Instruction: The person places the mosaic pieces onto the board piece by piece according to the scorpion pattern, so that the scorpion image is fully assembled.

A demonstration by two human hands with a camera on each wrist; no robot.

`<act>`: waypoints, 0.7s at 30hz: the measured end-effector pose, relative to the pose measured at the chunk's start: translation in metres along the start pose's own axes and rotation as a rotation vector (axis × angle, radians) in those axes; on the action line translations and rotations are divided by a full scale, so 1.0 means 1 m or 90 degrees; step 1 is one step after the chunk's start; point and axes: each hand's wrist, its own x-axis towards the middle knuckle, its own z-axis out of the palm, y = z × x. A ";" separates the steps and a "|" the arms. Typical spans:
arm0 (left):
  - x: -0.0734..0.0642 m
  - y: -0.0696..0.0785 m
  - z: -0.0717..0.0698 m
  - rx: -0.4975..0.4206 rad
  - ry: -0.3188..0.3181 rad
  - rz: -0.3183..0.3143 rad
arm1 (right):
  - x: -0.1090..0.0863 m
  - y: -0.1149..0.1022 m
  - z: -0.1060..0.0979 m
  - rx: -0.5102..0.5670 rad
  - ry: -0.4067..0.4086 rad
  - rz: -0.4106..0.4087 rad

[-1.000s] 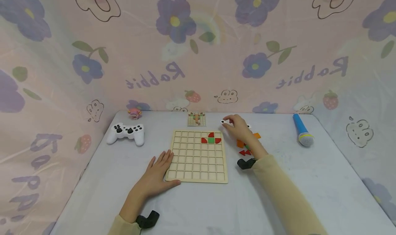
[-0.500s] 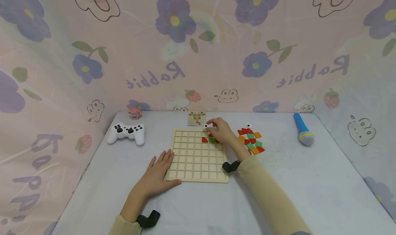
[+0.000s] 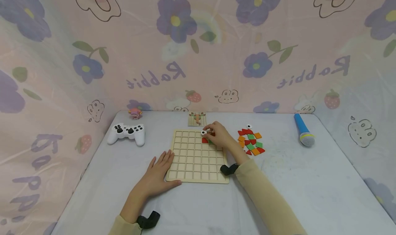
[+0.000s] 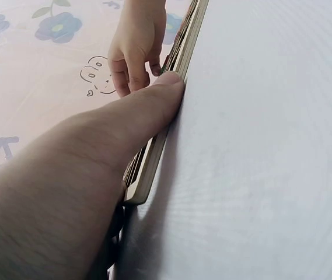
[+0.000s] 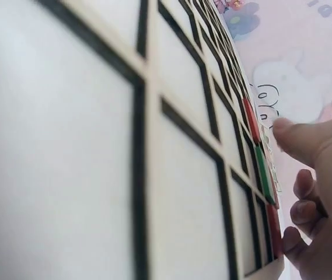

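My right hand pinches a white eye tile with a black dot over the far row of a wooden grid board. Below it, a red tile and a partly covered green tile sit in the board's cells. From the right wrist, the thumb and curled fingers show beside the green tile, and the eye tile is out of sight. My left hand rests with straight fingers at the board's left edge; its thumb lies along the near corner.
Right of the board lie several red, green and orange tiles, with a second eye tile behind them. A pattern card is behind the board. Farther out are a white game controller, a pink figurine and a blue microphone.
My right hand has carried the eye tile leftward from the table to the board, then nearer to me over its far row. The left hand has stayed in place.
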 end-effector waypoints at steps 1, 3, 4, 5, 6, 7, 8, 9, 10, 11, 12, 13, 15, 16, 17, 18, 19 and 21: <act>0.000 0.000 0.000 -0.001 0.000 0.000 | -0.001 0.001 0.000 -0.004 -0.003 -0.004; 0.000 0.000 0.001 -0.001 0.000 0.000 | -0.002 0.001 0.001 -0.010 -0.006 -0.015; 0.000 0.000 0.001 -0.001 0.001 0.000 | -0.002 0.002 0.001 -0.012 -0.005 -0.021; 0.000 -0.001 0.001 -0.001 0.001 0.001 | -0.002 0.002 0.001 -0.013 -0.004 -0.024; 0.001 -0.001 0.001 0.000 0.001 0.001 | -0.002 0.003 0.001 -0.015 -0.003 -0.026; 0.001 -0.001 0.001 0.000 0.001 0.001 | -0.002 0.004 0.002 -0.017 -0.001 -0.028; 0.001 -0.001 0.001 0.000 0.001 0.001 | -0.002 0.005 0.002 -0.017 -0.001 -0.028; 0.001 -0.002 0.002 0.000 0.001 0.002 | -0.002 0.006 0.002 -0.018 -0.002 -0.027; 0.001 -0.002 0.002 0.000 0.002 0.002 | -0.002 0.007 0.002 -0.019 -0.004 -0.025; 0.001 -0.002 0.002 0.000 0.002 0.002 | -0.002 0.008 0.002 -0.019 -0.005 -0.025; 0.001 -0.002 0.002 0.000 0.002 0.002 | -0.002 0.008 0.002 -0.020 -0.006 -0.026; 0.001 -0.002 0.002 0.000 0.002 0.002 | -0.003 0.009 0.002 -0.018 -0.008 -0.027; 0.001 -0.001 0.001 0.001 0.001 0.001 | -0.002 0.009 0.002 -0.019 -0.007 -0.031; 0.001 -0.001 0.001 0.000 0.000 0.000 | -0.002 0.009 0.002 -0.019 -0.006 -0.034; 0.001 -0.001 0.001 0.000 0.000 0.000 | -0.002 0.010 0.002 -0.018 -0.004 -0.038; 0.001 -0.001 0.001 -0.001 0.000 -0.001 | -0.002 0.010 0.003 -0.017 -0.002 -0.040; 0.001 -0.001 0.001 -0.001 0.000 -0.002 | -0.002 0.010 0.003 -0.015 -0.001 -0.039; 0.001 -0.001 0.001 -0.002 0.000 -0.002 | -0.002 0.009 0.003 -0.013 0.002 -0.035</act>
